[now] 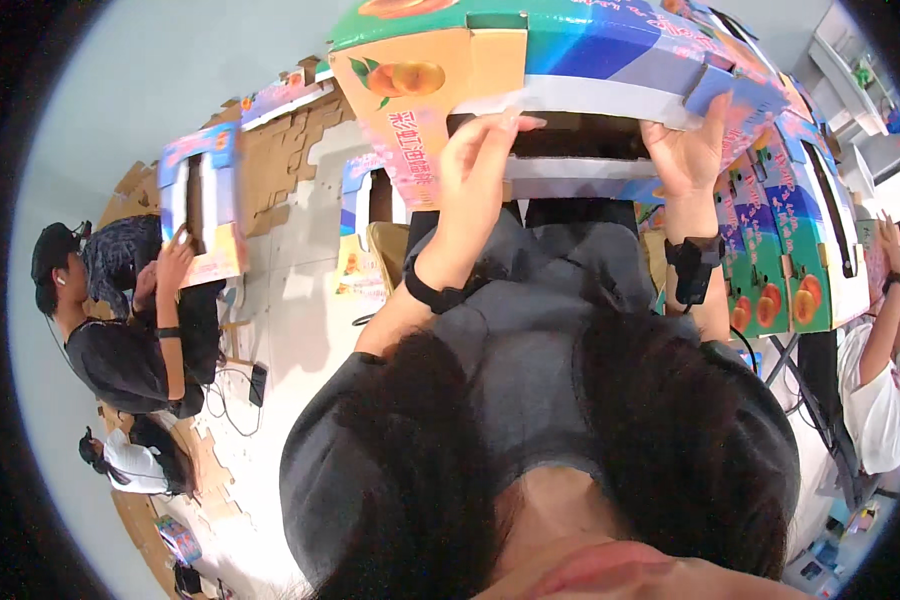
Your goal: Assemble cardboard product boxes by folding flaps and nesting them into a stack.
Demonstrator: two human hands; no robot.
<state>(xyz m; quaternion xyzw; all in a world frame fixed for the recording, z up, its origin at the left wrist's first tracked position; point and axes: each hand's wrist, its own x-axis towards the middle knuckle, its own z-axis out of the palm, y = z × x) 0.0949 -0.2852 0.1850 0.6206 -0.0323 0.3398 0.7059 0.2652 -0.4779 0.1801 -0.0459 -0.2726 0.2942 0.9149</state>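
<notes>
A colourful fruit carton (610,50), printed with peaches on orange, green, blue and pink, stands in front of my lap. Its near side has a long dark opening with white cardboard edges. At the opening's left end my left hand (475,160) pinches the upper white edge, thumb and fingertips close together. On the right end my right hand (690,150) grips the carton, its thumb raised against the blue corner flap (710,92) and its fingers partly hidden at the opening. The carton's inside is too dark to make out.
More such cartons (765,240) stand close at my right, and another carton (370,210) is at my left. A person (120,350) on the left handles a similar carton (200,200). Another person (875,370) is at the far right. Cardboard sheets (290,160) lie on the floor.
</notes>
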